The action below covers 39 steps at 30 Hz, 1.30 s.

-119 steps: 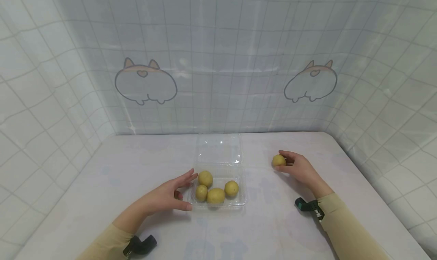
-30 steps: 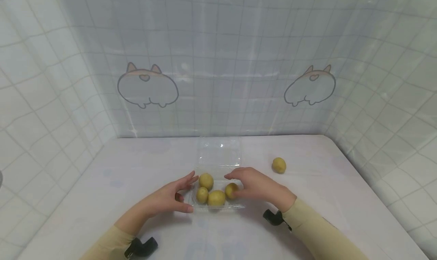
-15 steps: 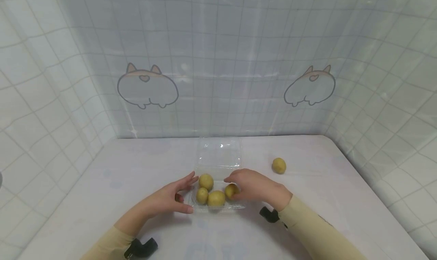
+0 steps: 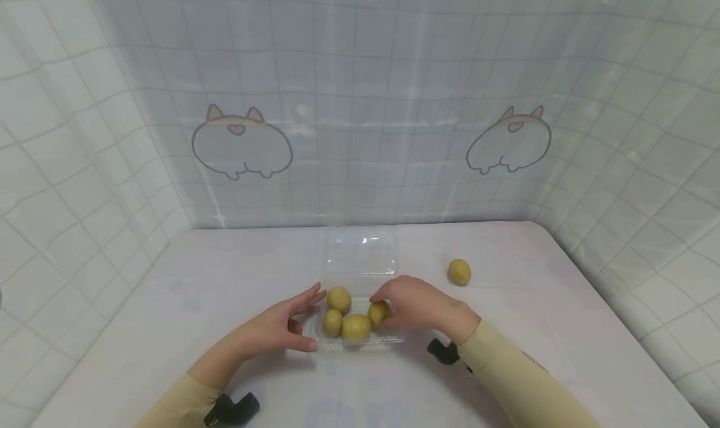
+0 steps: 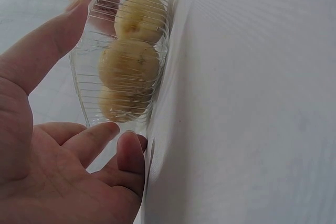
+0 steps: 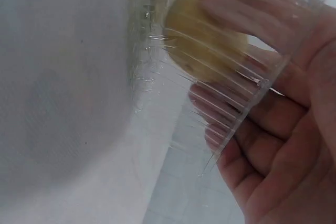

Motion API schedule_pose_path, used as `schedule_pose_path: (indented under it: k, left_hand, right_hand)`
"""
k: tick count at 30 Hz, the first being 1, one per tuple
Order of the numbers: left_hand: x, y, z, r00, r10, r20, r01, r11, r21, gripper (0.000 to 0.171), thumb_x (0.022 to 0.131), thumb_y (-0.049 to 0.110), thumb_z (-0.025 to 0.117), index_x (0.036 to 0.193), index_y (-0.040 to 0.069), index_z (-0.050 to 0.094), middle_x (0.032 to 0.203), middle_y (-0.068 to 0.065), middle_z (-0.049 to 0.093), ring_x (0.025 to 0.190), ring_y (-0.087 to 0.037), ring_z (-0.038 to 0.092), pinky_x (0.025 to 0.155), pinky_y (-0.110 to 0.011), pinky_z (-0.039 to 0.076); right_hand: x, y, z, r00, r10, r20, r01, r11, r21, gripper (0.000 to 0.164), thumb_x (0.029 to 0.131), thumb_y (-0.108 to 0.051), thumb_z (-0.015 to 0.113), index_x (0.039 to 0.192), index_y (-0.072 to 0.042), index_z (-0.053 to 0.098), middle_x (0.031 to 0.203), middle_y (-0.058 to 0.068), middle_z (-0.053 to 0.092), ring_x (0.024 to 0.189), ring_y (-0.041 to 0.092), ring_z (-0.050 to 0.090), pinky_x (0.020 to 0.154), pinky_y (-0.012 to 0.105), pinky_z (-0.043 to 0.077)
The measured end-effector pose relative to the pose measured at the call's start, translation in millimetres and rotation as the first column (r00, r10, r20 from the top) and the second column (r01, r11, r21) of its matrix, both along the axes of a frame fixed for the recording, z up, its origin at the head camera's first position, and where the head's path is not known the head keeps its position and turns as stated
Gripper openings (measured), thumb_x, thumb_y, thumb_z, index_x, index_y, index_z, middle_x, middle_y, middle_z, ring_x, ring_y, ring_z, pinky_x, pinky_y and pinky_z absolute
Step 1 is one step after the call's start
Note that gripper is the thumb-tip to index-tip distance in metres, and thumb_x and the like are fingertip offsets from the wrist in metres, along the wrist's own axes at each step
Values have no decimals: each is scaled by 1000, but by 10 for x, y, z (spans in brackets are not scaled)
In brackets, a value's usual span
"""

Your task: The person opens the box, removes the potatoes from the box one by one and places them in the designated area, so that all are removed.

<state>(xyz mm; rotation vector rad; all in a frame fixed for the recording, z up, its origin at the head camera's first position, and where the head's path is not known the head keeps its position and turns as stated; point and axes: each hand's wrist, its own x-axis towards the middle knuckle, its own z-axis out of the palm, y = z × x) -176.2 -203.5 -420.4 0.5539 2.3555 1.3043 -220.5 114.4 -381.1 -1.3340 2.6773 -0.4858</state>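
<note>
A clear plastic clamshell box (image 4: 360, 340) lies with its lid (image 4: 362, 250) folded back, holding several potatoes. My right hand (image 4: 422, 306) reaches over the box's right side and grips the rightmost potato (image 4: 379, 313) between thumb and fingers. In the right wrist view the thumb shows through the ribbed wall against that potato (image 6: 202, 35). At the box's left side my left hand (image 4: 275, 327) is spread, fingers and thumb fairly straight, with tips at the wall. Through that wall the left wrist view shows potatoes (image 5: 128, 65) in a row.
One more potato (image 4: 459, 272) lies on the white-covered table (image 4: 242, 265) to the right, behind my right hand. A tile-patterned curtain (image 4: 360, 115) closes off the back and both sides. Each wrist carries a black camera mount (image 4: 232, 409).
My right hand has let go of the outlying potato at the back right and come left to the box. The potato it grips there has shifted slightly left. The left hand stays put.
</note>
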Motion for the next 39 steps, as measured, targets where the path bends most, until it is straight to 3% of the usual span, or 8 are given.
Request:
schedule_pose_path:
  k: [6, 16, 27, 34, 39]
  left_hand:
    - [2, -4, -3, 1000, -7, -6, 7, 1000, 3, 109, 77, 28, 86, 160, 18, 16, 158, 3, 33, 100, -27, 53, 82, -32, 46]
    - [13, 9, 18, 1000, 5, 0, -5, 1000, -6, 109, 77, 28, 87, 160, 16, 17, 158, 1, 34, 96, -27, 53, 80, -31, 46]
    - [1, 1, -5, 1000, -2, -8, 2, 1000, -4, 109, 77, 28, 86, 160, 16, 16, 159, 2, 32, 95, -27, 53, 79, -29, 46]
    - [4, -3, -5, 1000, 0, -5, 0, 1000, -6, 109, 77, 29, 87, 160, 18, 17, 158, 3, 34, 91, -26, 53, 78, -30, 46]
    - [8, -12, 0, 1000, 1, 1, -1, 1000, 9, 109, 77, 29, 87, 160, 18, 17, 158, 4, 33, 102, -26, 52, 81, -31, 46]
  right_hand:
    - [-21, 28, 13, 999, -33, 37, 35, 997, -75, 41, 83, -20, 76, 121, -9, 71, 114, -7, 68, 106, 8, 61, 93, 29, 47]
    - [-89, 74, -28, 998, -50, 30, 55, 979, -196, 42, 84, -21, 78, 123, -8, 69, 113, -8, 68, 96, 4, 60, 87, 28, 50]
    - [-125, 146, -63, 976, -127, 176, 187, 902, -389, 50, 81, -16, 84, 125, -2, 66, 117, 0, 67, 98, 10, 65, 84, 27, 52]
    - [-158, 218, -60, 963, -147, 228, 235, 871, -432, 50, 79, -15, 85, 124, -3, 67, 118, 0, 67, 102, 13, 65, 82, 25, 53]
    - [-187, 264, -35, 956, -177, 235, 267, 856, -442, 50, 79, -15, 85, 124, -5, 68, 119, 0, 66, 103, 13, 65, 82, 26, 53]
